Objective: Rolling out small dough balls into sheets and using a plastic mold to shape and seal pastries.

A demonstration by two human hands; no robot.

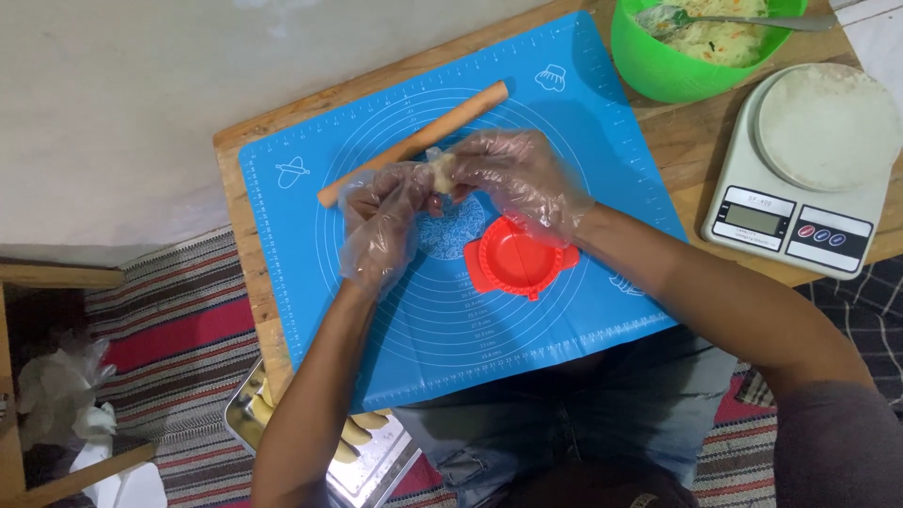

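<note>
Pinching dough piece (443,171), left hand (386,221), right hand (520,181)

Counting the table, item by item

Two gloved hands, left hand (381,221) and right hand (517,179), pinch one dough piece (442,172); one blue mat (564,132), one wooden rolling pin (470,106), one red press mould (515,259), one green bowl (658,66) (one spoon (752,19) inside), one kitchen scale (809,179), one metal tray (376,466).

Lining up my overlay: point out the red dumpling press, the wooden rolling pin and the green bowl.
red dumpling press (515,258), head view, centre of its round plate.
wooden rolling pin (466,111), head view, upper stretch of the stick.
green bowl (658,71), head view, outer wall.
</note>
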